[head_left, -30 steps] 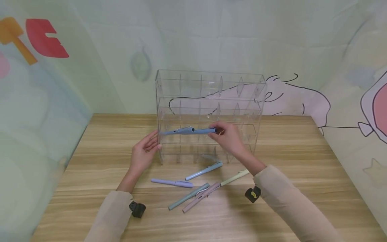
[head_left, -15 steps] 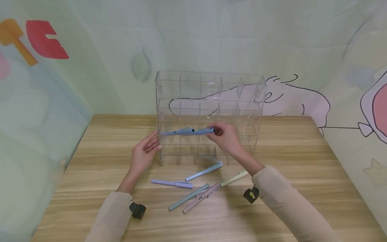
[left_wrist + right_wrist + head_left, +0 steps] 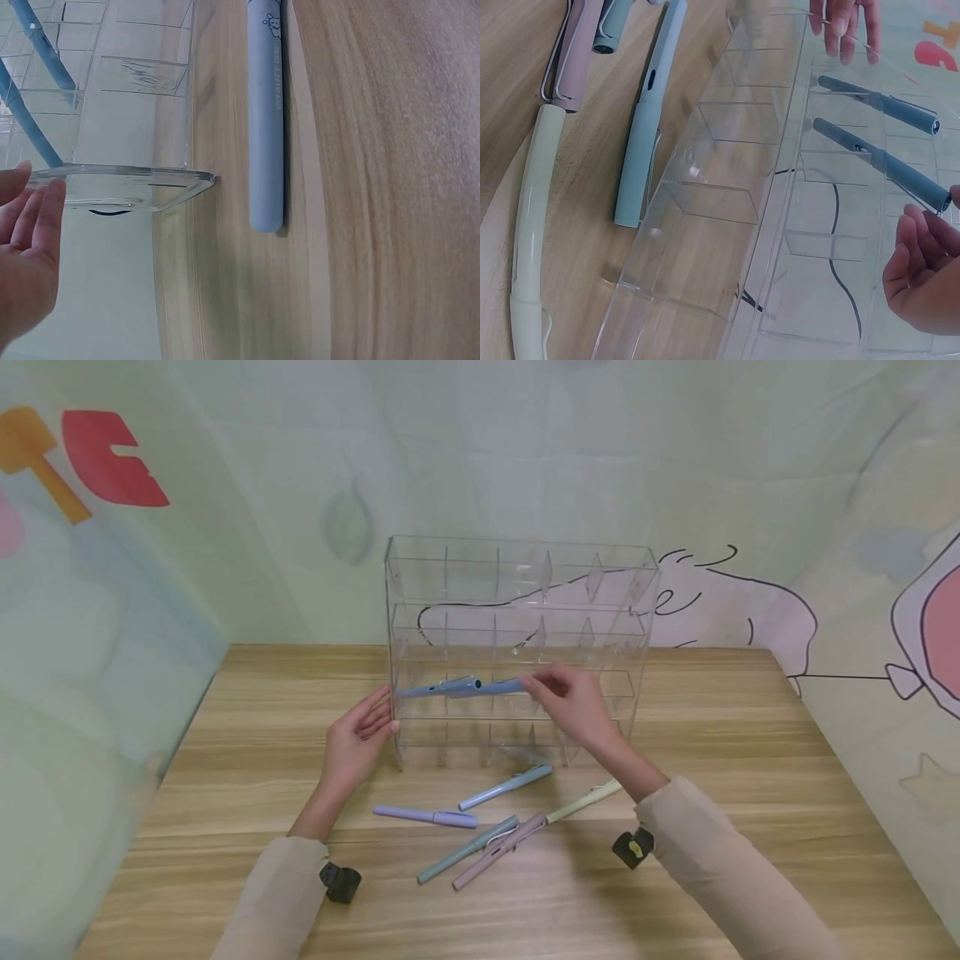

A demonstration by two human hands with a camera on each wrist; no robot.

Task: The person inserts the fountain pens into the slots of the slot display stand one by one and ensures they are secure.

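A clear acrylic rack (image 3: 522,607) with several compartments stands upright on the table. Two blue pens lie slanted in its third tier down: the left pen (image 3: 442,687) has its dark cap end showing, and fingers cover the end of the right pen (image 3: 501,686). My right hand (image 3: 573,702) pinches that end between thumb and fingertips; the right wrist view shows the pen's clip (image 3: 915,195) close beside the fingers. At the rack's left side, my left hand (image 3: 356,735) touches the side panel (image 3: 127,174) with extended fingers (image 3: 49,214) and the thumb.
In front of the rack lie several pens: a light blue pen (image 3: 506,787), a lilac pen (image 3: 425,816), a teal pen (image 3: 468,850), a mauve pen (image 3: 498,853) and a pale yellow-green pen (image 3: 583,802). The teal and mauve pens touch. A printed cloth (image 3: 300,485) hangs behind the table.
The right pen has slid slightly left, and its end is now covered by my right fingers. My right hand has shifted a little to the right since half a second ago; the left hand stays put.
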